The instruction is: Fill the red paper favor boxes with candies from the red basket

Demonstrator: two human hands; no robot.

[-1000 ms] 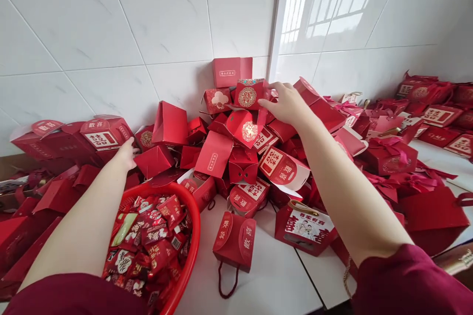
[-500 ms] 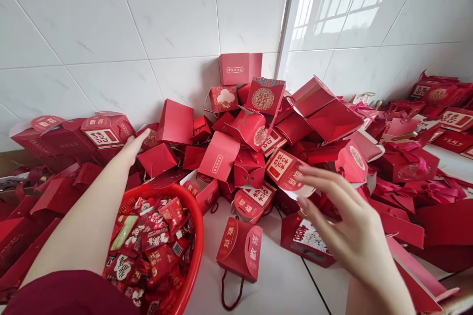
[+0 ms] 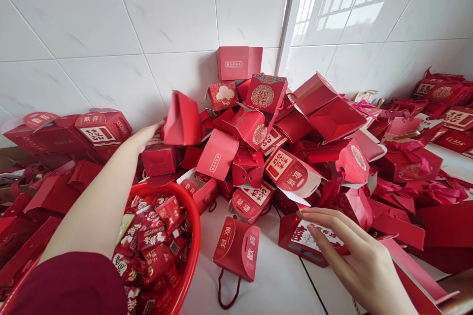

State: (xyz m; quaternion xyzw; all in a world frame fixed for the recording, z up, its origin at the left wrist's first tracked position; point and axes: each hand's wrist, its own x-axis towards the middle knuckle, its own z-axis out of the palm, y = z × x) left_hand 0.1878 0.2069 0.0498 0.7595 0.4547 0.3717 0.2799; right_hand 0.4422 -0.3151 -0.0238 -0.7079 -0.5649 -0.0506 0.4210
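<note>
Two work zones. Left of centre: left hand point(image 3: 148, 139) at side edge of tall red box point(image 3: 185, 119), partly hidden; cannot tell grip. Lower right: right hand point(image 3: 358, 261) with thumb and index narrow at top of white-fronted box point(image 3: 300, 233), likely for precise purchase; cannot confirm hold. Lower left: red basket point(image 3: 195, 236), presumably containing sweets point(image 3: 155, 238) against scatter.

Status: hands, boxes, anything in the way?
Right hand at white-fronted box, near its top edge. Left hand beside tilted red box, grip hidden. Red basket of wrapped packets partly under left forearm.
</note>
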